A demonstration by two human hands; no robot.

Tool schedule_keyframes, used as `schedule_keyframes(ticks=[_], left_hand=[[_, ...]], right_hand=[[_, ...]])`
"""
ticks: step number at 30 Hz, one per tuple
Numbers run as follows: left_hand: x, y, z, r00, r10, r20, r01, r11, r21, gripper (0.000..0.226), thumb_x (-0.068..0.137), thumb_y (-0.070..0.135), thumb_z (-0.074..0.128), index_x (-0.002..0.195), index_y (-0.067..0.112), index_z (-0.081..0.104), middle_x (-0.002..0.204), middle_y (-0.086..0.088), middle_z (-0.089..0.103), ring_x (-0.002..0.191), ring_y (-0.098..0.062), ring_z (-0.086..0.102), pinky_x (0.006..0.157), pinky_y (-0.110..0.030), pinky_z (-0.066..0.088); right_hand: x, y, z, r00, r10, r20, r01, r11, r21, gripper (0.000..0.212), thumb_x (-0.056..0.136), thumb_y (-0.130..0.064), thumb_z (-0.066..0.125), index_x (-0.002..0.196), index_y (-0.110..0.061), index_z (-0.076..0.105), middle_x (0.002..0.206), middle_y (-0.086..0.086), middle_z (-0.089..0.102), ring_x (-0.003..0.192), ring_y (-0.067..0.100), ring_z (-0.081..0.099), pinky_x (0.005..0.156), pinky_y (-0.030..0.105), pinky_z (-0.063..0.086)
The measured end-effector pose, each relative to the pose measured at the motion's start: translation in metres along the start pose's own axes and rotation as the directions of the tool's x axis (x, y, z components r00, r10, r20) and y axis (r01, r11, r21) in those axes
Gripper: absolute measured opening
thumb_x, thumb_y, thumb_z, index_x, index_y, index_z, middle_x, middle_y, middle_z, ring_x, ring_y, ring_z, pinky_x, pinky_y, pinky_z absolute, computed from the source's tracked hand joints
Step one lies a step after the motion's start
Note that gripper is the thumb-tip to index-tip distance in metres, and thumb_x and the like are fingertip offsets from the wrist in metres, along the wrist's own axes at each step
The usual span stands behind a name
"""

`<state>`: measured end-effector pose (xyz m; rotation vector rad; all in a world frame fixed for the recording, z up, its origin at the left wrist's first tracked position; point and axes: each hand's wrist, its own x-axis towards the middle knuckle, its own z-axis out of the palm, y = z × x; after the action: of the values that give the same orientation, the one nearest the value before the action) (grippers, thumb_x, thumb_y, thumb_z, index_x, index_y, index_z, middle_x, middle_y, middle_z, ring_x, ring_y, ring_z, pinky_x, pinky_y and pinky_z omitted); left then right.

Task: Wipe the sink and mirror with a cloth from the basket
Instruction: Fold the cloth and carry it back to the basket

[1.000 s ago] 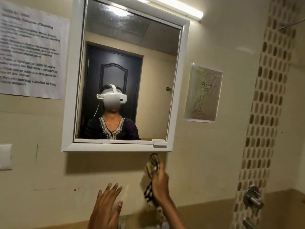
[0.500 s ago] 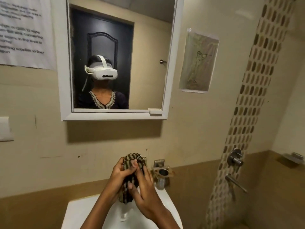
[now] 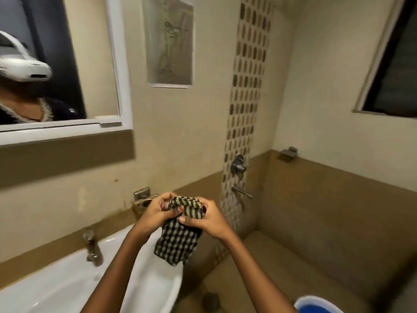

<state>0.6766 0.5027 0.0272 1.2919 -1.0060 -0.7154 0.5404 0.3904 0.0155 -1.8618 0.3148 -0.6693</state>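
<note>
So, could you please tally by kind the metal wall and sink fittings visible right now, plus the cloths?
Taps: 1, the sink tap
Shower controls: 2, the round knob and the lever
Wall holders: 2, one behind the hands and one on the right wall
Cloths: 1, the checked cloth held in both hands
Total: 6

View swung right and down since a second ago: white-framed wall mirror point(image 3: 67, 64) now at far left. Both hands, left hand point(image 3: 158, 211) and right hand point(image 3: 208, 219), now grip black-and-cream checked cloth point(image 3: 179, 238) over white ceramic sink's point(image 3: 67, 283) right end; blue bucket point(image 3: 316, 306) entered view.
</note>
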Motion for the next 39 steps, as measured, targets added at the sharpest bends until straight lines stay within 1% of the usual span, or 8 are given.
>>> schedule_keyframes(ticks=[8,15,18,22,27,31,35,39], left_hand=[[0.065,-0.005,0.167,0.989,0.110,0.103,-0.121,0.986,0.114,0.023,0.071,-0.005,0.073,0.077,0.009,0.054,0.056,0.009,0.069,0.055,0.001,0.061,0.054,-0.012,0.050],[0.092,-0.023,0.391,0.922,0.091,0.375,-0.066,0.995,-0.080,0.025,0.069,0.006,0.077,0.080,0.010,0.055,0.065,0.006,0.072,0.064,-0.003,0.065,0.062,-0.020,0.052],[0.091,-0.024,0.487,0.860,0.066,0.505,0.010,0.989,-0.147,0.056,0.048,0.021,0.088,0.092,0.012,0.054,0.071,0.000,0.072,0.062,-0.002,0.066,0.060,-0.017,0.055],[0.077,-0.027,0.624,0.788,0.100,0.607,-0.001,0.987,-0.162,0.053,0.070,-0.024,0.059,0.099,0.018,0.046,0.086,-0.005,0.055,0.052,0.001,0.061,0.053,-0.015,0.053],[0.051,-0.024,0.761,0.707,0.218,0.673,-0.124,0.975,-0.186,0.044,0.070,-0.026,0.059,0.088,0.013,0.050,0.091,-0.003,0.053,0.068,0.006,0.060,0.062,-0.011,0.049],[0.041,-0.026,0.841,0.607,0.190,0.772,-0.128,0.982,-0.141,0.036,0.074,-0.022,0.057,0.081,0.013,0.058,0.091,-0.005,0.059,0.073,-0.005,0.058,0.065,-0.016,0.048],[0.034,-0.045,0.897,0.612,0.109,0.783,-0.150,0.989,-0.020,0.034,0.072,-0.015,0.062,0.077,0.019,0.061,0.082,0.008,0.060,0.069,0.007,0.061,0.061,-0.009,0.048],[0.045,-0.062,0.943,0.645,0.105,0.757,-0.236,0.969,0.067,0.043,0.070,-0.008,0.067,0.072,0.034,0.059,0.101,0.009,0.049,0.098,-0.004,0.057,0.083,-0.019,0.052]], right_hand=[[-0.076,0.003,-0.160,0.926,-0.001,-0.377,-0.126,0.942,-0.312,0.020,0.066,-0.030,0.085,0.075,-0.021,0.070,0.060,-0.017,0.063,0.055,-0.008,0.052,0.051,0.008,0.036],[-0.202,0.005,-0.339,0.811,0.033,-0.584,-0.337,0.842,-0.422,0.043,0.066,-0.028,0.085,0.048,-0.028,0.046,0.041,-0.018,0.048,0.045,-0.002,0.037,0.046,0.022,0.026],[-0.267,0.005,-0.413,0.725,0.070,-0.685,-0.475,0.771,-0.424,0.033,0.067,-0.032,0.084,0.056,-0.020,0.054,0.054,-0.006,0.054,0.057,0.007,0.044,0.052,0.030,0.029],[-0.361,-0.002,-0.501,0.552,0.084,-0.830,-0.620,0.706,-0.341,0.025,0.070,-0.032,0.082,0.072,-0.014,0.065,0.076,0.000,0.071,0.068,0.008,0.062,0.060,0.025,0.047],[-0.449,-0.007,-0.592,0.372,0.096,-0.923,-0.740,0.631,-0.233,0.034,0.070,-0.027,0.082,0.093,-0.005,0.071,0.095,0.007,0.074,0.086,0.017,0.068,0.079,0.029,0.052],[-0.491,0.006,-0.653,0.279,0.093,-0.956,-0.825,0.532,-0.189,0.033,0.071,-0.028,0.081,0.088,-0.002,0.070,0.085,0.008,0.071,0.079,0.019,0.064,0.069,0.028,0.046],[-0.519,0.037,-0.699,0.209,0.137,-0.968,-0.894,0.427,-0.132,0.039,0.070,-0.028,0.081,0.088,0.003,0.065,0.083,0.016,0.067,0.073,0.023,0.057,0.066,0.031,0.044],[-0.527,0.060,-0.728,0.157,0.115,-0.981,-0.920,0.378,-0.103,0.031,0.077,-0.026,0.077,0.097,-0.005,0.067,0.097,0.010,0.070,0.080,0.015,0.057,0.069,0.025,0.042]])
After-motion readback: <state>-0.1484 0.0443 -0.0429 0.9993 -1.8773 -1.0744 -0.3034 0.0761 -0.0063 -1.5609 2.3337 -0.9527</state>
